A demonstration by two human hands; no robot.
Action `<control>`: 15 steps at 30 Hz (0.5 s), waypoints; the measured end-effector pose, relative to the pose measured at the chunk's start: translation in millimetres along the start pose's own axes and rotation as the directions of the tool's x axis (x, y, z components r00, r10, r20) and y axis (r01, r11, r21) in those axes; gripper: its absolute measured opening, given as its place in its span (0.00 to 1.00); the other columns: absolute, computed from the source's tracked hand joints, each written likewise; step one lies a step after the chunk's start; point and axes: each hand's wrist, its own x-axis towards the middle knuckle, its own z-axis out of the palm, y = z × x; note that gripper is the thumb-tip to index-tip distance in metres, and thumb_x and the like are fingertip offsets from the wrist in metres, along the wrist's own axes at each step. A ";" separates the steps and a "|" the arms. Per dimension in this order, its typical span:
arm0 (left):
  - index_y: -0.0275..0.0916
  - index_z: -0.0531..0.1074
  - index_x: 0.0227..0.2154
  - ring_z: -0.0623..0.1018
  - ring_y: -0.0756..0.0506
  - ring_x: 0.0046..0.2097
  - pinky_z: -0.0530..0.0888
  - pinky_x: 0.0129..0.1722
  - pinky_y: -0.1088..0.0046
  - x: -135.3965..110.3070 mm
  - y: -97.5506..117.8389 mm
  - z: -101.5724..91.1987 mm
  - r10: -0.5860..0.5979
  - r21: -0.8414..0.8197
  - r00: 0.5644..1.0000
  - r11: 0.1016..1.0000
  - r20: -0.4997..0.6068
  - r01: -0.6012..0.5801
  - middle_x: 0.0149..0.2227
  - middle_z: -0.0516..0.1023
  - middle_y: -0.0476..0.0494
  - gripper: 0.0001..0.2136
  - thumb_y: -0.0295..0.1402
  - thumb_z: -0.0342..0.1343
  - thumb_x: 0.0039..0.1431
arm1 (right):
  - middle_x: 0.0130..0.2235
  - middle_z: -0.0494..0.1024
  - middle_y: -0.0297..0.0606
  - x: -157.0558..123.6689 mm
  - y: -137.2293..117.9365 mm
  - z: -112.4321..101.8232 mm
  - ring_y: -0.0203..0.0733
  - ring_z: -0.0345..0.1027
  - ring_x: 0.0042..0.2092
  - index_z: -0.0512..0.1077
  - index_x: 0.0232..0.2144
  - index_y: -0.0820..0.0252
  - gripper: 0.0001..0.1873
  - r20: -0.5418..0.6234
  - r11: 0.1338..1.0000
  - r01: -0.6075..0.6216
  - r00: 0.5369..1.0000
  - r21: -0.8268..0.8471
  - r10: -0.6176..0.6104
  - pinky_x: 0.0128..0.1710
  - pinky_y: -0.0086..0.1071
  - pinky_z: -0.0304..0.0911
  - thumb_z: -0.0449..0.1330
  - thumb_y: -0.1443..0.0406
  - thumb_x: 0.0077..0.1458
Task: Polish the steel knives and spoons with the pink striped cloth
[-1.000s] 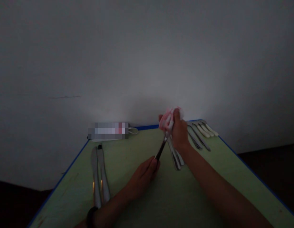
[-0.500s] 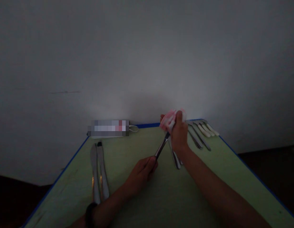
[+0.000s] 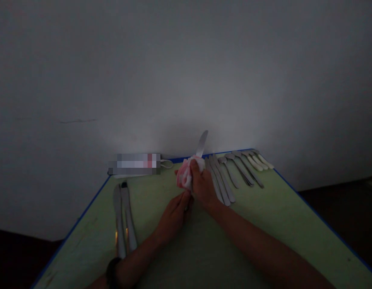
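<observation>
A table knife (image 3: pixel 202 143) is held tilted over the table, its blade pointing up and away. My left hand (image 3: pixel 175 212) is closed around the lower end of its handle. A pink and white cloth (image 3: pixel 186 173) is wrapped around the middle of the knife, hiding that part. My right hand (image 3: pixel 202 182) grips the cloth and the knife through it, thumb on top. Just right of this hand several table knives (image 3: pixel 223 180) lie side by side on the table.
Two larger knives (image 3: pixel 122 216) lie at the left, near my left forearm. Spoons (image 3: pixel 229 170) and several white-handled pieces of cutlery (image 3: pixel 259 161) lie at the back right. A blurred box-like item (image 3: pixel 134 164) with a loop stands at the back left. The green table (image 3: pixel 152 186) meets a wall (image 3: pixel 186 72).
My right hand has slid the cloth down the knife toward my left hand, uncovering the blade's upper part. The view has shifted slightly.
</observation>
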 end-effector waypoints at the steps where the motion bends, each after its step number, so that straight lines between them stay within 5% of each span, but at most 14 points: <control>1: 0.40 0.58 0.21 0.59 0.51 0.22 0.59 0.23 0.75 -1.1 1.1 0.1 -0.007 0.000 0.999 1.000 0.031 0.007 0.20 0.58 0.54 0.21 0.50 0.37 0.61 | 0.21 0.74 0.39 5.8 -4.6 -4.2 0.33 0.64 0.21 0.71 0.19 0.64 0.32 -0.028 1.000 0.003 1.000 0.028 -0.003 0.20 0.25 0.57 0.48 0.43 0.51; 10: 0.39 0.59 0.19 0.60 0.51 0.23 0.57 0.25 0.75 -10.0 8.0 0.0 -0.014 0.084 0.973 0.996 0.232 -0.006 0.19 0.58 0.54 0.22 0.46 0.36 0.64 | 0.26 0.79 0.42 57.1 -40.9 -54.5 0.39 0.73 0.28 0.75 0.27 0.63 0.31 -0.285 0.927 0.171 0.956 0.335 -0.073 0.29 0.30 0.67 0.48 0.43 0.51; 15: 0.39 0.60 0.20 0.61 0.51 0.23 0.57 0.25 0.75 -9.3 2.5 -1.0 -0.008 0.085 0.972 0.996 0.236 -0.012 0.20 0.59 0.54 0.22 0.47 0.37 0.63 | 0.25 0.78 0.43 51.8 -38.6 -51.0 0.39 0.73 0.27 0.75 0.25 0.64 0.35 -0.308 0.948 0.185 0.946 0.260 -0.100 0.29 0.31 0.67 0.44 0.41 0.52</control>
